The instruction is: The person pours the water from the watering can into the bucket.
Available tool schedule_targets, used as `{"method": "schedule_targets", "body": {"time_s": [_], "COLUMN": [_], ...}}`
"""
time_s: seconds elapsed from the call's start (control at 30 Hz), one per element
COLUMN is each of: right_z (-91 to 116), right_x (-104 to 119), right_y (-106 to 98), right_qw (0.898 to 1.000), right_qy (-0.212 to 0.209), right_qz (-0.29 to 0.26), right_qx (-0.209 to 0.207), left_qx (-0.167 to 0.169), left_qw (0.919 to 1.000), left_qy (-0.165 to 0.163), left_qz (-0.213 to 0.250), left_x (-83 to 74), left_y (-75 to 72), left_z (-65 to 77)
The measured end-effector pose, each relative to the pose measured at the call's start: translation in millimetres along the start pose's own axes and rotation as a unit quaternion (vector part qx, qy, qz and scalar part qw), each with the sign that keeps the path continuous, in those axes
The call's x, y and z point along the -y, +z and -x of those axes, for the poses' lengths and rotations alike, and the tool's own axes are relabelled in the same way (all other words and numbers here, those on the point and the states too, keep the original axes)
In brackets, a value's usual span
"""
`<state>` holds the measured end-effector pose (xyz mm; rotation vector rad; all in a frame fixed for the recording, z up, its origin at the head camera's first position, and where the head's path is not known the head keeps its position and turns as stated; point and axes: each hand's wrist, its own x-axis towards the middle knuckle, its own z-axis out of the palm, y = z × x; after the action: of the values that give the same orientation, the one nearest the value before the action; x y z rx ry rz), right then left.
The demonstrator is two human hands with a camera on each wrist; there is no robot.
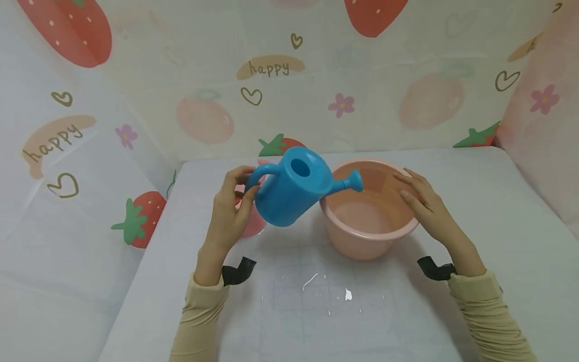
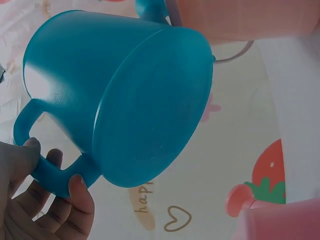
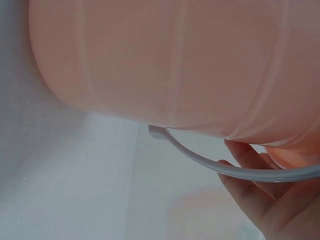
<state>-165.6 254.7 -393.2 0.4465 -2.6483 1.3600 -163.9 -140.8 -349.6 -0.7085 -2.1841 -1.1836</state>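
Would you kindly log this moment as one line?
left hand: holds blue watering can | right hand: at pink basin | can: tilted, spout toward basin

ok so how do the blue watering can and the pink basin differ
The watering can is blue; the basin is pink. The basin is wider than the watering can. The left hand holds the watering can tilted in the air, while the basin stands upright on the table. Both have a top opening.

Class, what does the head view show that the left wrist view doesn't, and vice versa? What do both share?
Only the head view shows the right hand, the inside of the basin and the opening of the can. Only the left wrist view shows the can's underside. Both show the can, basin, left hand and a pink item.
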Motion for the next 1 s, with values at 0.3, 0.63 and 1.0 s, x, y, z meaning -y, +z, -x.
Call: {"method": "schedule_targets", "body": {"time_s": [0.3,0.63,1.0], "right_z": [-1.2,-2.1,-1.5], "right_x": [-0.7,-3.4,-3.5], "right_y": [0.6,3.1,2.9], "right_qw": [1.0,1.0,1.0], "right_qy": [-0.002,-0.012,-0.016], "right_qz": [0.001,-0.003,-0.012], "right_qx": [-0.001,-0.004,0.002], "left_qx": [-0.015,0.038,0.017], "left_qw": [0.9998,0.9988,0.9966], "left_qy": [-0.009,-0.031,-0.061], "left_qz": [-0.005,0.006,0.054], "left_x": [4.4,11.7,9.1], "left_y": [3.1,14.7,20.9], "left_z": [5.8,15.0,13.3]}}
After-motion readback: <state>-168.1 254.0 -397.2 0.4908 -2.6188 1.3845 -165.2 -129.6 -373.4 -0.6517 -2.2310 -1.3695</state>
